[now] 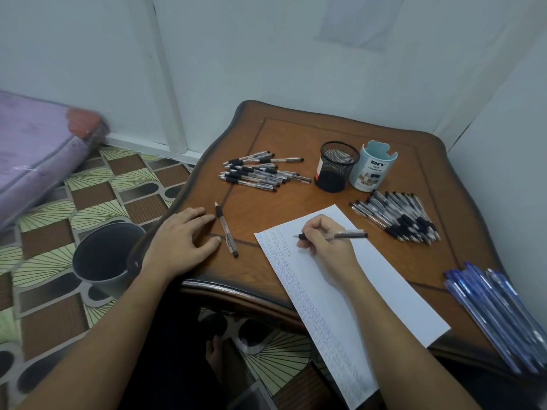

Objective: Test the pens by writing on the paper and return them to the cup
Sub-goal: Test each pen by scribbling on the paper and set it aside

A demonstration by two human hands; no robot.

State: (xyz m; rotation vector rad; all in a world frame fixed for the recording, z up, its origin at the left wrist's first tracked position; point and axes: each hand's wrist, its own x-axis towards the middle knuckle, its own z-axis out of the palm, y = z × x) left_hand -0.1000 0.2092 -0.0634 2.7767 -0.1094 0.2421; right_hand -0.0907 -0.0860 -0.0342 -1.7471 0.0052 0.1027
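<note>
Brown wooden tabletop (296, 137) bears a white paper sheet (376, 279) where the right hand (328, 247) pinches a clear black-gripped pen (343, 234) tip-down to test it, left hand (180, 241) resting flat, likely bracing.

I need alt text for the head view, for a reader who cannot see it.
A right hand holds a pen to the paper on a wooden table, while the left hand rests flat beside another pen. A mesh cup, an organizer and piles of pens lie beyond.

"DIY DESK ORGANIZER" on cup (371, 170)
</note>
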